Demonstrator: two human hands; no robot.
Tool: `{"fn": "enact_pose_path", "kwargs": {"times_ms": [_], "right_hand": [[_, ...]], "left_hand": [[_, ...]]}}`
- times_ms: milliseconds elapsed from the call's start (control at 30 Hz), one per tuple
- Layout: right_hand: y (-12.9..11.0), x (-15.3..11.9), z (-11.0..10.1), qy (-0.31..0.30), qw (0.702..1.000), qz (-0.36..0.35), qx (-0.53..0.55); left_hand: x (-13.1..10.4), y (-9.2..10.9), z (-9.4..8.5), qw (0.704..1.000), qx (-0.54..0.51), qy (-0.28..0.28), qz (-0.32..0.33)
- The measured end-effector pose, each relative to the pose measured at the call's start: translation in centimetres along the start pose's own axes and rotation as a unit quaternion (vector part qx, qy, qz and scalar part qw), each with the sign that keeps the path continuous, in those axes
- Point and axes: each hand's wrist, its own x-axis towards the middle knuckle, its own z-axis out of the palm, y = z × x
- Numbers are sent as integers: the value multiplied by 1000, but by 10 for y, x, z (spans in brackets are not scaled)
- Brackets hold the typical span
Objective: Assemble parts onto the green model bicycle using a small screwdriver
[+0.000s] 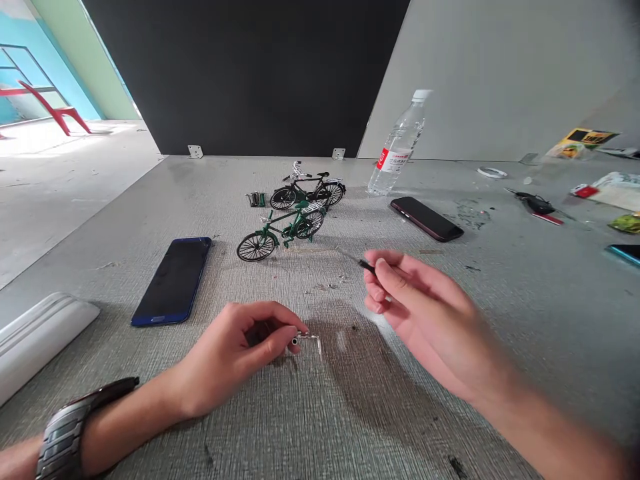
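Observation:
My left hand (250,340) pinches a small silver metal part (311,337) between thumb and fingertips, just above the table; it has a thin bent rod at its right end. In my right hand (415,293) is a small screwdriver (367,267) with a black handle, its thin shaft pointing left toward the model bicycles. The green model bicycle (283,230) stands upright beyond both hands, touched by neither. Behind it stands a black model bicycle (310,190) with silver handlebars. Tiny loose bits (327,287) lie on the table between my hands and the green bicycle.
A blue phone (173,283) lies at left, near a white case (45,340). A dark phone (425,218) and a water bottle (400,143) are at the right back. Small dark pieces (257,199) lie left of the black bicycle. A white ring (492,173) and packets (615,190) are farther right.

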Motion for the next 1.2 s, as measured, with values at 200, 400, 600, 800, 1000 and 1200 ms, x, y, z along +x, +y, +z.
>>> {"fn": "enact_pose_path", "kwargs": {"times_ms": [200,400,600,800,1000,1200], "right_hand": [[2,1,3,-27,997,41,55],[6,0,3,-83,996,-19,-17],[6,2,-1,-84,966,-84,-228],[7,6,-7,-36,866,-190,-461],[16,21,-17,-59,736,-205,-642],[24,31,-22,-46,711,-224,-665]], "left_hand": [[-3,-3,0,1000,-16,-5,-2],[-3,-2,0,1000,-13,-4,-4],[-2,-4,0,1000,-11,-9,-2],[-2,-4,0,1000,-7,-7,2],[-3,-5,0,1000,-12,-3,-3],[-3,-6,0,1000,-11,-10,7]]}}
